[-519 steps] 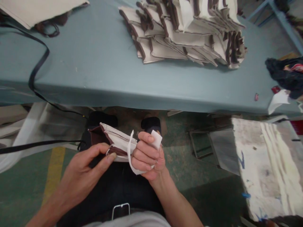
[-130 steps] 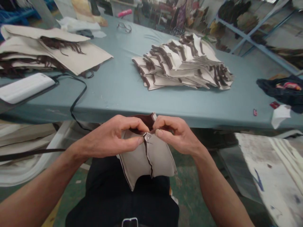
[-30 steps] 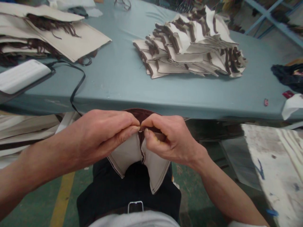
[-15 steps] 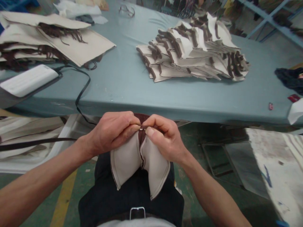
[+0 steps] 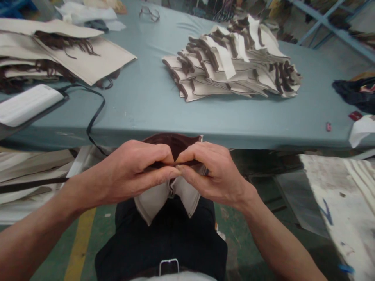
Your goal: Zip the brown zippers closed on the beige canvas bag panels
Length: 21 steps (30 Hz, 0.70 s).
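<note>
Between my hands, over my lap, is a cream fabric pouch [image 5: 155, 200] with a dark brown lining and dark stitched edges. Its mouth gapes toward the table, showing the brown inside. My left hand [image 5: 146, 166] pinches the pouch's near rim between thumb and fingers. Right beside it, my right hand [image 5: 206, 168] pinches the same rim, the two thumb tips touching. Whatever small piece lies under the fingertips is hidden. Below the thumbs, the pouch's two lower corners hang apart on either side of a middle seam.
On the blue-green table [image 5: 140, 113] a pile of similar cream-and-brown pouches [image 5: 234, 62] lies ahead. Larger cream pieces with brown cords [image 5: 88, 58] are stacked at left, near a white device [image 5: 31, 103] with a black cable. Glasses [image 5: 149, 15] lie farther back. A stained white board [image 5: 331, 187] stands at right.
Since half a second ago the pouch's mouth has opened wider and its lower part has tipped up and away. My thumbs have come together on the rim. Earlier, my right hand held a white strip.
</note>
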Tool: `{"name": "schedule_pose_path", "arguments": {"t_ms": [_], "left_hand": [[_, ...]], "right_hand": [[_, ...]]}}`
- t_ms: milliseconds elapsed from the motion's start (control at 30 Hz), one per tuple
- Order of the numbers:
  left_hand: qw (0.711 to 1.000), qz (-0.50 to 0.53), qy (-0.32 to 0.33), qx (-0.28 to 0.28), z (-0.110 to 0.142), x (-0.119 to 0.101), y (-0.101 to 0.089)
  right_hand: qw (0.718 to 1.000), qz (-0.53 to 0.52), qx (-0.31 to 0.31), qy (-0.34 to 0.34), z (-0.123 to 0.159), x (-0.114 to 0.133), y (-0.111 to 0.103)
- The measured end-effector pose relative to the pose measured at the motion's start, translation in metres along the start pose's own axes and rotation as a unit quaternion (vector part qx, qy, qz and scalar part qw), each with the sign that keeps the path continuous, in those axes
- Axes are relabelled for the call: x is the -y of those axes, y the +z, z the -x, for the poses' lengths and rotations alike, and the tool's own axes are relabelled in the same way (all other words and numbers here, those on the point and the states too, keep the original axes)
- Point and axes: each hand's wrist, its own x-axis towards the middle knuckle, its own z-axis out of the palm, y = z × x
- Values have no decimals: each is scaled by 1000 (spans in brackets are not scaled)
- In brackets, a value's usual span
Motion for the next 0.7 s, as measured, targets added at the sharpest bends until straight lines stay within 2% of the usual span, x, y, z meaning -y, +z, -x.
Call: {"name": "schedule_pose_path", "arguments": {"t_ms": [100, 200, 300, 433, 567, 700], "left_hand": [[997, 70, -12, -14, 0, -7, 4], [994, 96, -33, -48, 3, -12, 9], [993, 88, -25, -72, 8, -10, 9], [997, 36, -29, -68, 19, -1, -3], [995, -47, -36, -87, 29, 9, -12], [997, -34, -24, -62, 33, 24, -8]], "right_hand": [[999, -46, 21, 5, 0, -2, -4], [995, -83, 38, 37, 3, -11, -8], [992, -83, 38, 90, 10, -27, -13], [989, -51, 31, 134, 24, -39, -23], [991, -32, 11, 129, 29, -25, -31], [994, 9, -6, 105, 23, -6, -33]]}}
